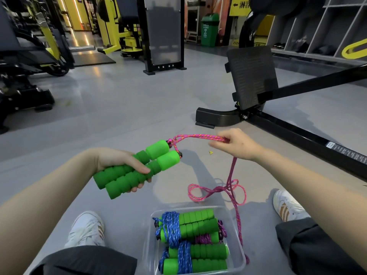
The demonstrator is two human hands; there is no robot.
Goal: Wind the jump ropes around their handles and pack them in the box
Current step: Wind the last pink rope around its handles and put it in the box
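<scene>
A: How far along is the packing?

B: Past halfway, I'd judge. The clear plastic box (pixel 190 207) on the grey floor (pixel 119 108), between the person's feet, already holds 2 blue-roped bundles (pixel 178 227) of green handles. A purple-roped bundle (pixel 202 238) is wedged between them.

A: And the rope in hand?

B: Not yet wound. The left hand (pixel 117 161) has its fingers (pixel 137 188) clenched around the 2 green foam handles (pixel 164 155), held side by side above the floor. The pink braided rope (pixel 198 136) leaves their ends doubled and runs taut to the right hand (pixel 236 144), whose fingers (pixel 215 144) pinch it. From there it drops to a loose tangle on the floor just beyond the box and trails down the box's right side.

A: So what's left?

B: All the turns around the handles, then setting that bundle in the box. I see no other loose rope.

A: Anything you can't make out?

B: The box's near edge is cut off by the frame, so whatever lies lowest is uncertain. The pink rope's tail disappears by the box's corner, and the right fingertips are mostly hidden behind the hand.
</scene>
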